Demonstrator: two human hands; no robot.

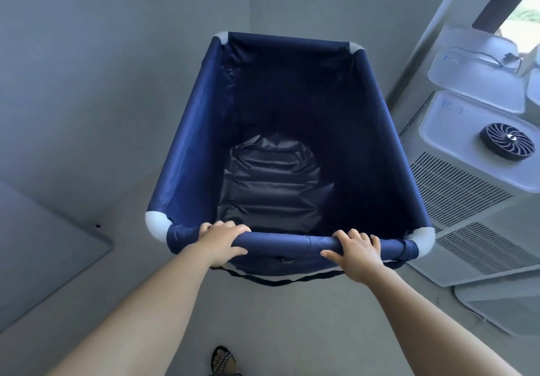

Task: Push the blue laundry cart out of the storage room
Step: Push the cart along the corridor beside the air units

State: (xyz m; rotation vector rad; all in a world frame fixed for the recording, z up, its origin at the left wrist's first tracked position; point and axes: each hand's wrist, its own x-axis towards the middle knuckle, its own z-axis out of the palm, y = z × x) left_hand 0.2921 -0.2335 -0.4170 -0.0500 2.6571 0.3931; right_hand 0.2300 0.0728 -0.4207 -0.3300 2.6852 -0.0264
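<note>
Blue laundry cart [280, 130], centre frame, near rail gripped by left hand [222, 239] and right hand [355, 251], both closed around it; right corner may catch white appliances [467, 200] just beside.

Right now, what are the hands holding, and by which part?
Both hands, left hand and right hand, grip the blue laundry cart by its near top rail.

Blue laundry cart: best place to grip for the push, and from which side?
Grip the near top rail of the blue laundry cart, from the person's side. It is a round fabric-wrapped bar across the cart, and the left hand and right hand already wrap it, spaced apart.
</note>
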